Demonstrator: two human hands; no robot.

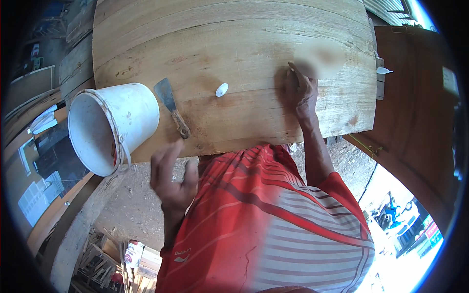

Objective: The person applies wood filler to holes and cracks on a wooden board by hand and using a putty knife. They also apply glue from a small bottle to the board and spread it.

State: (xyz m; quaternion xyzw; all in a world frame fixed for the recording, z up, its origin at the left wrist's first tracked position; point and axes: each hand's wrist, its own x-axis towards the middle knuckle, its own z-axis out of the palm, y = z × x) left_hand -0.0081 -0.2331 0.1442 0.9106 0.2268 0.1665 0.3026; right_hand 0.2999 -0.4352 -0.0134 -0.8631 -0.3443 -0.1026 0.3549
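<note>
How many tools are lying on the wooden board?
1: a putty knife beside the white bucket, near the board's front edge. Others may be hidden out of view.

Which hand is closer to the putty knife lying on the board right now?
Left. The left hand hangs open just below the putty knife, fingertips close to its handle end at the board's near edge. The right hand rests on the board well off to the knife's right.

Daylit, fairly bright. Blown-out glare at lower right and upper right corner. Soft shadow beside the right hand [301, 93] on the wooden panel [234, 53]. Blurred patch right of upper centre. Strong fisheye bending, dark vignette round the rim.
</note>
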